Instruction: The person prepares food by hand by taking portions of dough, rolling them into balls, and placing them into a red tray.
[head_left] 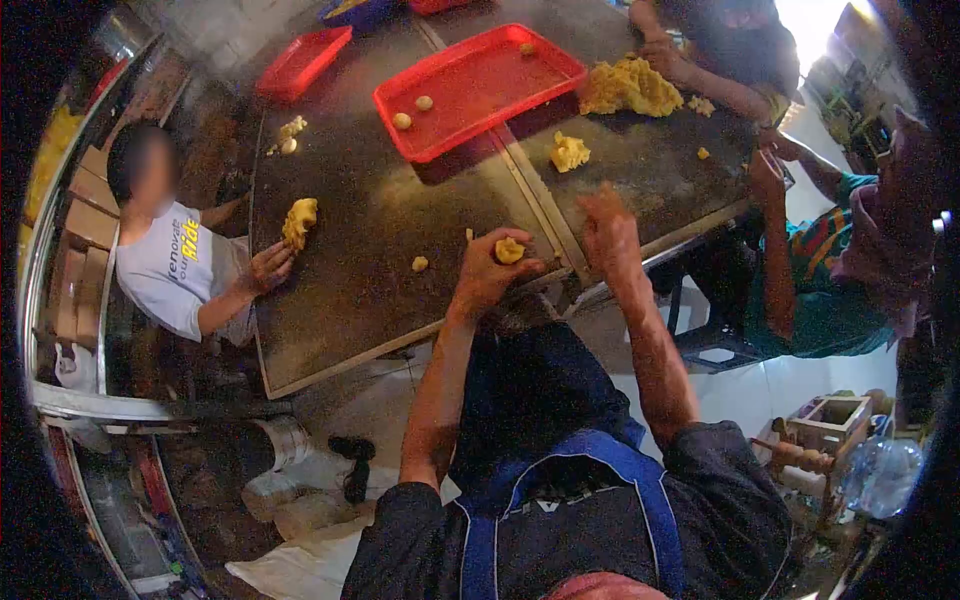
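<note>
My left hand [486,272] is at the near edge of the dark table, its fingers curled around a small piece of yellow dough [509,250]. To its right, my right hand [609,238] hovers over the table near the metal seam, fingers apart and slightly blurred, with nothing visible in them. Beyond my right hand lies a larger yellow dough lump [570,153]. A small dough bit [420,264] rests on the table left of my left hand.
A red tray [480,85] holds a few small dough balls; another red tray [304,62] stands farther left. A big dough mass [632,88] lies at the back right. People sit or stand at the left, back right and right, one touching a dough lump [300,222].
</note>
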